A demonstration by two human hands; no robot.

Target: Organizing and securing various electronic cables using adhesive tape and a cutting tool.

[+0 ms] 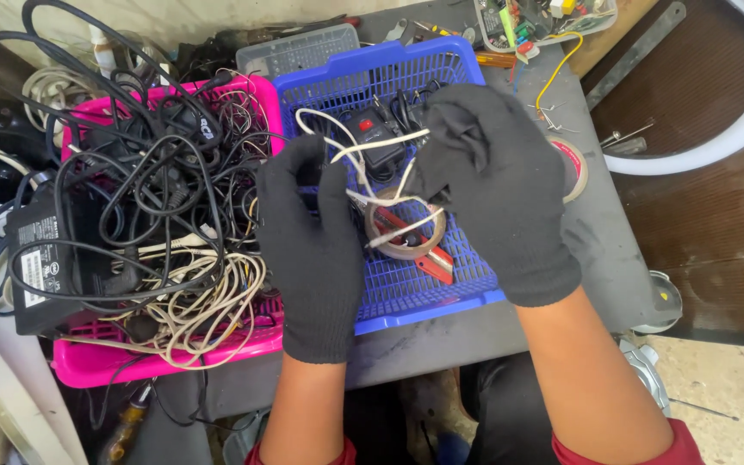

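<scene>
Head view shows me both gloved hands over the blue basket (pixel 406 297). My left hand (pixel 312 250) pinches the white wire (pixel 363 151) between thumb and fingers, and my right hand (pixel 497 185) is closed on the same wire at its other side. That wire loops between them, just above a tape roll (pixel 406 245) and a red cutter (pixel 428 258) lying in the basket. Beside it, the pink basket (pixel 88 362) is heaped with tangled cables (pixel 157 189) and a black adapter (pixel 45 258).
</scene>
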